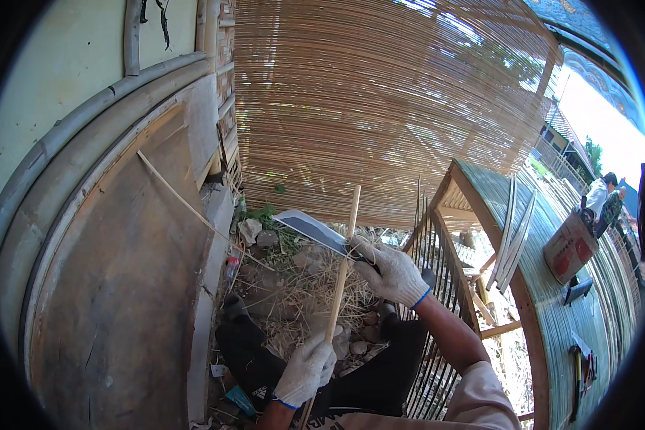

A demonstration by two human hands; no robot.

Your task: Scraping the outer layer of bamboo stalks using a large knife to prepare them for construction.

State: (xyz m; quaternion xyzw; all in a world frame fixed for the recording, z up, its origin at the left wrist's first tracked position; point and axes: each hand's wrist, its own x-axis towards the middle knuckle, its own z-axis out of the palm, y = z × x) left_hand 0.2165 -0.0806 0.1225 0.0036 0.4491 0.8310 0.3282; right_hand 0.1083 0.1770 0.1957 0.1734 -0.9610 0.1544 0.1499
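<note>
My left hand [308, 367], in a white knit glove with a blue cuff, is closed round the lower part of a pale bamboo strip [342, 279]. The strip stands nearly upright, leaning a little to the right at its top. In a matching glove, my right hand [394, 271] grips a large knife by its handle, which the fingers mostly hide. The knife's broad grey blade [312, 231] points to the left and crosses the strip near its upper part. Whether the edge cuts into the strip, I cannot tell.
Thin shavings [315, 294] and stones litter the ground between my legs. At right stands a bamboo-slat bench [552, 287] bearing a carton [570, 247], long strips [512, 236] and hand tools [579, 373]. A wooden panel [122, 287] fills the left; a woven bamboo screen [380, 107] hangs ahead.
</note>
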